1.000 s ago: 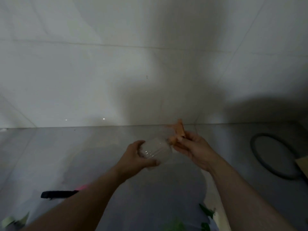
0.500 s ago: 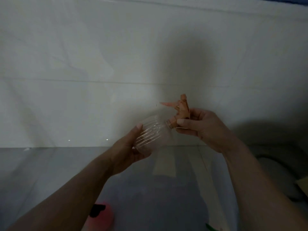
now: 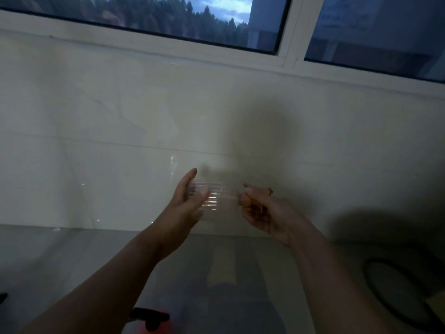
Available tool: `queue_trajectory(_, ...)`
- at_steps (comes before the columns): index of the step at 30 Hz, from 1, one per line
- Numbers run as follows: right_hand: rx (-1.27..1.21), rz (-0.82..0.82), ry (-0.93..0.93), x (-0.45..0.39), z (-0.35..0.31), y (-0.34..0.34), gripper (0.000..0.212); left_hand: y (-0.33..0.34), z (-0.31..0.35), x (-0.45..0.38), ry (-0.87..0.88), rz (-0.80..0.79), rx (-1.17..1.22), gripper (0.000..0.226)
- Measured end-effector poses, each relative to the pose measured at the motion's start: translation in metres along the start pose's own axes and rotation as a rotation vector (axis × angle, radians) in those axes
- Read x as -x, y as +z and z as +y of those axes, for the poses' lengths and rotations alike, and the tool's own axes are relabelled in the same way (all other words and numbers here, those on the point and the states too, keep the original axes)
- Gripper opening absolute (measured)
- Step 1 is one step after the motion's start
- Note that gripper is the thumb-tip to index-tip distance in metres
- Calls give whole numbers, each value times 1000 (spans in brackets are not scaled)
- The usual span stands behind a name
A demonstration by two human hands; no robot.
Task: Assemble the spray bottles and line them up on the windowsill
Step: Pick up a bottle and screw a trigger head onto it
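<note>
A clear ribbed spray bottle (image 3: 214, 197) lies sideways in the air in front of the white wall, blurred by motion. My left hand (image 3: 186, 203) cups its base end, fingers partly spread around it. My right hand (image 3: 261, 209) is closed over the orange spray head (image 3: 240, 198) at the bottle's neck; most of the head is hidden in my fist. The white windowsill (image 3: 168, 48) runs across the top of the view, below the window, well above both hands.
A red and black spray part (image 3: 150, 320) lies on the grey floor at the bottom edge. A dark hose loop (image 3: 375, 292) curves on the floor at the right, next to a cardboard corner (image 3: 437, 307). A white tiled wall fills the middle.
The view has tilted upward, bringing the window and sill into sight. Both hands have lifted with the bottle, and my right hand has turned so the orange head is now mostly covered.
</note>
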State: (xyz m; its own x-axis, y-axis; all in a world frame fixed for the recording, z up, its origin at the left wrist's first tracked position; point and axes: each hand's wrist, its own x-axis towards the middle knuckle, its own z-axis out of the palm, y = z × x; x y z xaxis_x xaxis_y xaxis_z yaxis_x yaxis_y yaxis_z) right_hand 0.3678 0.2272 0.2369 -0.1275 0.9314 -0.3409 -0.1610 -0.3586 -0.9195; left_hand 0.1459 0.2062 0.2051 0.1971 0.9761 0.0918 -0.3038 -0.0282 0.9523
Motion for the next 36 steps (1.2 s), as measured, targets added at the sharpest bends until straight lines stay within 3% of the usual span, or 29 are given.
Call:
queue_trajectory(1, -39, -40, -48, 1, 4, 0, 39, 0, 6, -3, -45, 14, 140, 55)
queue_trajectory(3, -72, -116, -142, 3, 8, -2, 50, -1, 14, -6, -168, 47, 250, 68)
queue_trajectory(8, 54, -31, -157, 5, 7, -10, 40, -13, 18, -2, -383, -13, -251, 90)
queue_trajectory(12, 88, 71, -27, 4, 8, -16, 21, -22, 18, 3, -302, -248, -203, 66)
queue_trajectory(15, 141, 93, 61, 4, 10, -18, 27, -22, 9, 7, -204, -354, -278, 101)
queue_trajectory(18, 176, 92, 46, 3, 8, -19, 33, -19, 1, 3, -184, -242, -151, 105)
queue_trajectory(21, 185, 90, -56, 2, 4, -19, 42, -18, 5, -2, -411, -121, -12, 72)
queue_trajectory(24, 194, 107, -90, 1, 4, -19, 46, -17, 2, -3, -558, -105, -87, 80)
queue_trajectory(27, 195, 155, -33, 0, 4, -20, 41, -21, -4, -1, -435, -146, -76, 72)
queue_trajectory(32, 175, 173, 25, -4, 11, -20, 31, -23, -12, 5, -238, -226, -254, 102)
queue_trajectory(36, 439, 228, -115, -13, 31, -23, 22, -18, -24, 3, -236, -110, -620, 110)
